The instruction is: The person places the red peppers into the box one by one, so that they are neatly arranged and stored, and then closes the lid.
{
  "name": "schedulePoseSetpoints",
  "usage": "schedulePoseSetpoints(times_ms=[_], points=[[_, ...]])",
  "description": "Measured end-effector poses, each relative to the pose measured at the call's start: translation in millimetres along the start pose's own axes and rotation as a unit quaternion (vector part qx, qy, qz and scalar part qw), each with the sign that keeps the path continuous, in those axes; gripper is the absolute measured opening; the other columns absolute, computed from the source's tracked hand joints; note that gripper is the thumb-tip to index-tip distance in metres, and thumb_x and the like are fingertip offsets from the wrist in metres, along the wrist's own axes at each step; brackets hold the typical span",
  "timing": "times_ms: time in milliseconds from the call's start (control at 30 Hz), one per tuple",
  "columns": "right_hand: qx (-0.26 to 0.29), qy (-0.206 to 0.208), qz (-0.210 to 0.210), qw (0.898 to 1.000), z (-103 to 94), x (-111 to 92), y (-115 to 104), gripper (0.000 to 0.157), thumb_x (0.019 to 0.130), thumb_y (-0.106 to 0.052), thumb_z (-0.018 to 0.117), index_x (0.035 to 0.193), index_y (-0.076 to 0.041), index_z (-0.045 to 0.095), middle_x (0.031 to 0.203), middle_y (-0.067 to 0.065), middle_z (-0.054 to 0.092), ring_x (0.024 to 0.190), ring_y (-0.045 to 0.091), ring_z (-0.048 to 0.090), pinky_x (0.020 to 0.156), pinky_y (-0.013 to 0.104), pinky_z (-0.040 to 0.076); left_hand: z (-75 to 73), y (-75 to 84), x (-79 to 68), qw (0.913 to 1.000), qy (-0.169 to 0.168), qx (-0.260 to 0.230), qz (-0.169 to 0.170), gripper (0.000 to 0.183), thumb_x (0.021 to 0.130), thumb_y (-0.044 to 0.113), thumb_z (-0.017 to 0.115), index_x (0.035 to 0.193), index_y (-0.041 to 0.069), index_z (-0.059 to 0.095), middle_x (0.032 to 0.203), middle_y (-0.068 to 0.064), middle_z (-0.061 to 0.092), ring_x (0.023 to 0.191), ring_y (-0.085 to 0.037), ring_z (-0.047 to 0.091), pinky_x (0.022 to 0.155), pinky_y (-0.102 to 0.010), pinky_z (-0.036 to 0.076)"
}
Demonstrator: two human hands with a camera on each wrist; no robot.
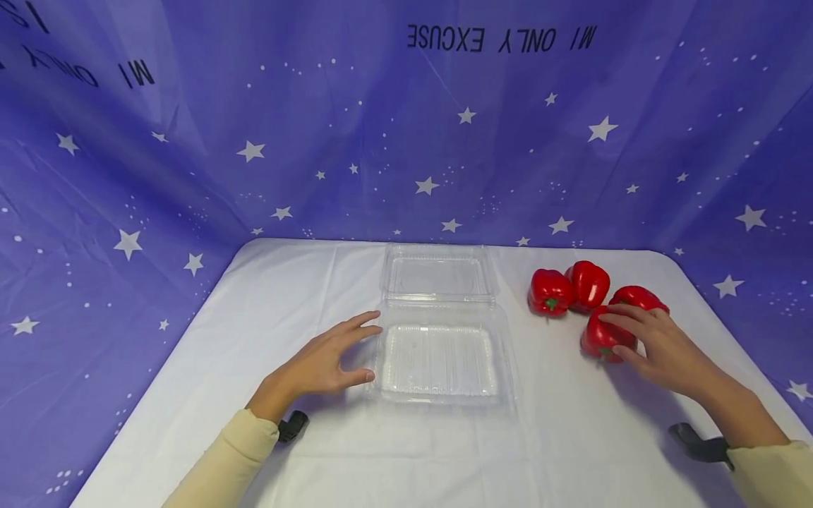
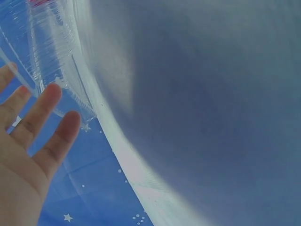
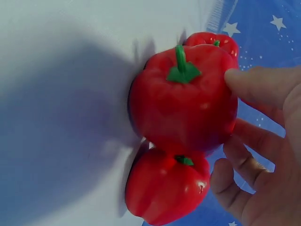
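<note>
My right hand [image 1: 670,349] holds the nearest red bell pepper [image 1: 600,337], with the thumb on one side and the fingers on the other. Up close in the right wrist view, that bell pepper [image 3: 186,103] shows its green stem. A second bell pepper [image 3: 167,186] lies right beside it, near the curled lower fingers. My left hand [image 1: 320,360] is spread, its fingertips right at the left edge of a clear plastic clamshell container [image 1: 438,360]. The container lies unfolded, its lid [image 1: 438,275] towards the back. Nothing is in the left hand.
Two more red bell peppers, one on the left [image 1: 550,291] and one behind it [image 1: 588,284], stand at the back right. Another [image 1: 638,297] is partly hidden behind the right hand. A white cloth [image 1: 419,458] covers the table, and a purple starry curtain [image 1: 356,127] surrounds it.
</note>
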State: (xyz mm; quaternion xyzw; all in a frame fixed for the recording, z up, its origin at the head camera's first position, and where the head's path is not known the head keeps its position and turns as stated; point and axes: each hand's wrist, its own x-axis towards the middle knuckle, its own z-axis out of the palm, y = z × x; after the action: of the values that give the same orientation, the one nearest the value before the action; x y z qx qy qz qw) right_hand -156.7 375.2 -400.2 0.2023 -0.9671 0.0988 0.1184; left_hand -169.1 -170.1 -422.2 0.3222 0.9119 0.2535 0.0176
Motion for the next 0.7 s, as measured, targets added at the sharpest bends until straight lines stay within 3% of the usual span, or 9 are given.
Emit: schedulePoseSetpoints(times_ms=[100,200,300,400,533,633,700], points=[[0.007,-0.015,0.021,1.000,-1.3,0.9,-1.8,0.065,0.065,-0.012,0.090,0.125,-0.010,0.065,0.126,0.024,0.059,0.108,0.042,0.051,0.076,0.064,0.055,-0.6,-0.3,0.7,1.0000,-0.003,-0.001,0.000,0.070,0.085,0.041,0.074,0.145,0.016,0.050,0.163,0.003,0.033,0.147,-0.027,0.039,0.112,-0.053,0.041],[0.009,-0.017,0.029,0.999,-0.9,0.0,-3.7,0.064,0.065,-0.010,0.088,0.125,-0.011,0.066,0.126,0.023,0.058,0.104,0.038,0.051,0.072,0.053,0.058,0.1,-1.2,1.0,1.0000,-0.006,-0.003,-0.002,0.070,0.085,0.042,0.074,0.146,0.017,0.050,0.163,0.003,0.032,0.148,-0.027,0.038,0.113,-0.053,0.041],[0.006,-0.012,0.035,0.999,0.6,-1.4,-5.5,0.065,0.062,-0.005,0.085,0.124,-0.011,0.066,0.128,0.023,0.057,0.098,0.034,0.047,0.067,0.045,0.053,0.3,-1.9,0.6,1.0000,-0.007,-0.007,-0.002,0.071,0.085,0.042,0.074,0.146,0.017,0.050,0.163,0.004,0.032,0.148,-0.026,0.037,0.113,-0.053,0.041],[0.011,-0.011,0.040,0.999,0.6,-2.8,-7.9,0.067,0.061,-0.001,0.082,0.125,-0.007,0.063,0.127,0.025,0.055,0.099,0.037,0.049,0.072,0.054,0.053,0.3,-1.2,-0.2,0.9999,-0.010,-0.008,-0.003,0.071,0.085,0.043,0.073,0.147,0.017,0.049,0.164,0.004,0.031,0.148,-0.026,0.037,0.113,-0.053,0.041],[0.021,-0.003,0.038,0.999,-0.6,-2.8,-12.9,0.065,0.063,-0.002,0.086,0.124,-0.004,0.063,0.116,0.023,0.058,0.092,0.033,0.057,0.069,0.046,0.057,-0.3,0.5,-0.8,0.9999,-0.011,-0.004,-0.007,0.071,0.086,0.043,0.073,0.147,0.018,0.049,0.164,0.006,0.031,0.148,-0.025,0.038,0.113,-0.051,0.041],[0.009,0.016,0.031,0.999,0.0,-2.1,-16.1,0.061,0.061,-0.008,0.091,0.117,-0.006,0.067,0.105,0.018,0.061,0.086,0.027,0.055,0.062,0.034,0.050,-1.1,1.1,-1.2,0.9999,-0.011,-0.001,-0.007,0.070,0.086,0.042,0.073,0.147,0.017,0.049,0.164,0.006,0.031,0.148,-0.024,0.038,0.114,-0.051,0.041],[-0.003,0.036,0.022,0.999,2.0,-1.4,-17.7,0.055,0.060,-0.010,0.091,0.111,-0.006,0.071,0.100,0.015,0.062,0.089,0.028,0.052,0.065,0.039,0.049,-1.8,1.4,-1.9,0.9999,-0.011,-0.001,-0.006,0.070,0.086,0.042,0.072,0.147,0.017,0.048,0.164,0.005,0.031,0.148,-0.025,0.038,0.114,-0.051,0.041]])
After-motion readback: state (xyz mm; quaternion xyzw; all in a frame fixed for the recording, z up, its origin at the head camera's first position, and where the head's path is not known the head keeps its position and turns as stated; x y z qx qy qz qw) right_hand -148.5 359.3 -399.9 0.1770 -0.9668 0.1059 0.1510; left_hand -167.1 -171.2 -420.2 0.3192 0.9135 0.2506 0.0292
